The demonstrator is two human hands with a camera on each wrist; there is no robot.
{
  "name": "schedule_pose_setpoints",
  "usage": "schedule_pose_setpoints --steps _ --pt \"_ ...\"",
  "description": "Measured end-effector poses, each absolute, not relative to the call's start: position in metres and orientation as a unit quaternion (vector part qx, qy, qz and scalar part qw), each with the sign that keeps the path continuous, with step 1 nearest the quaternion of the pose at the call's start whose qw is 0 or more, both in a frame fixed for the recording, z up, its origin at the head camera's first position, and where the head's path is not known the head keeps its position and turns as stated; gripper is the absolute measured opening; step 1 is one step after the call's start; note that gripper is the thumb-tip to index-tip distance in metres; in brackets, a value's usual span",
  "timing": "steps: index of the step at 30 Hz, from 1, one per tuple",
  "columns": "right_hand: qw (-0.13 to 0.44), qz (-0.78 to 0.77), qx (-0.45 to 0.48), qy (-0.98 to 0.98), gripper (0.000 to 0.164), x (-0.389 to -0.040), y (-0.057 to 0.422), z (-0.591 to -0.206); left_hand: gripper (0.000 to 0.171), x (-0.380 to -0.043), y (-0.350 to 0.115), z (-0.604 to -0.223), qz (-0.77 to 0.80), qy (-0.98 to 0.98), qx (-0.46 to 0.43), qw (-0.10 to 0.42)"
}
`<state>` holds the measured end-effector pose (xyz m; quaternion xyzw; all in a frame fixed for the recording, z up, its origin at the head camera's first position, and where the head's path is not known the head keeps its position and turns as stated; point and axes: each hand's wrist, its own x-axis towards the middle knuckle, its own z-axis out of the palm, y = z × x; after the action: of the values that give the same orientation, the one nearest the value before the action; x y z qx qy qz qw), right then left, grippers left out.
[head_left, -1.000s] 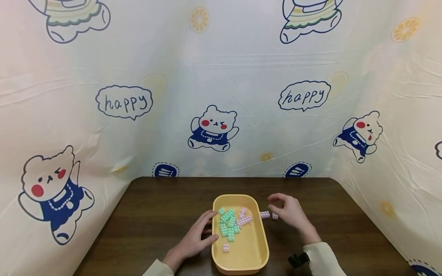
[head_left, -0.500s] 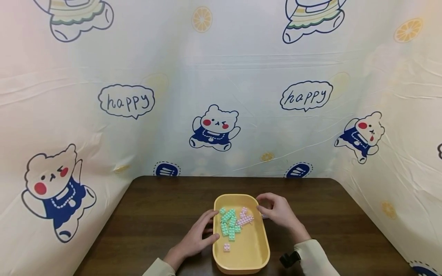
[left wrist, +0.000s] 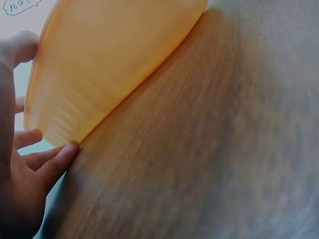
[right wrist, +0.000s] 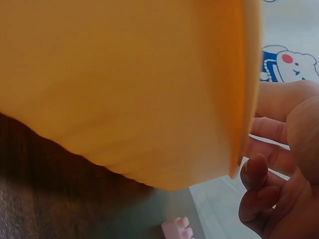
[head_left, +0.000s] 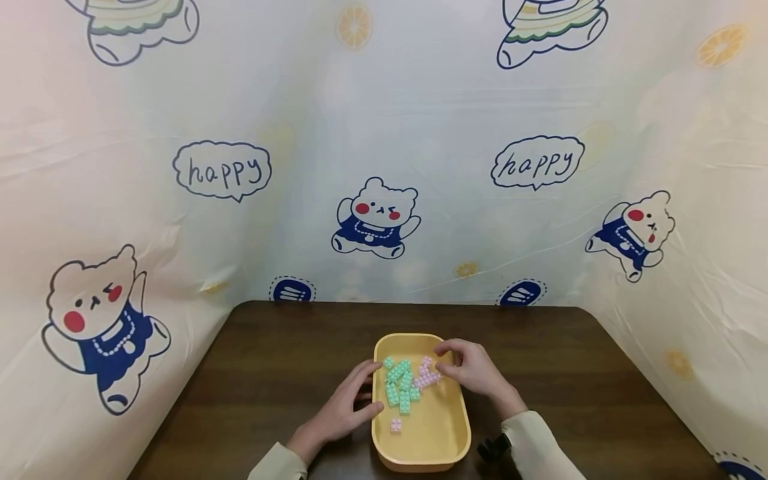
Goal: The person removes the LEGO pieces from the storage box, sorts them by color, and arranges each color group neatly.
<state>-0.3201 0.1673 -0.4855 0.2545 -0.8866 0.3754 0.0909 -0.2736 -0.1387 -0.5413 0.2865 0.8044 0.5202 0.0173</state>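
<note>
My left hand (head_left: 345, 403) rests against the left side of a yellow plastic bin (head_left: 423, 445), its thumb and fingertips at the rim. In the left wrist view, the fingers (left wrist: 59, 162) touch the bin's outer wall. My right hand (head_left: 477, 370) reaches over the bin's right rim, thumb and index finger apart, beside the pink toy bricks (head_left: 427, 379). I see nothing between those fingertips. Several green bricks (head_left: 405, 392) lie bunched in the bin's left half. A small pink brick (head_left: 396, 426) sits by itself near the front.
On the table outside the bin, a pink brick (right wrist: 177, 229) shows in the right wrist view. The dark wooden table (head_left: 288, 353) meets a patterned curtain (head_left: 384, 133) at the back and sides.
My right hand has moved left from the pink bricks on the table to over the bin's right rim. My left hand stays at the bin's left side.
</note>
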Motion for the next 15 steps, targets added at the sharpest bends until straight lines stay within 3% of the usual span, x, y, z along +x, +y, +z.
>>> schedule_pose_setpoints --steps 5,15 --pt "0.078 0.364 0.252 -0.893 0.022 -0.3252 0.1678 -0.4903 0.063 -0.2752 -0.1378 -0.5398 0.513 0.808 0.289 0.012" --pt "-0.004 0.33 0.272 -0.904 0.018 -0.3296 0.1627 -0.4948 0.062 -0.274 -0.1379 -0.5405 0.513 0.809 0.287 0.013"
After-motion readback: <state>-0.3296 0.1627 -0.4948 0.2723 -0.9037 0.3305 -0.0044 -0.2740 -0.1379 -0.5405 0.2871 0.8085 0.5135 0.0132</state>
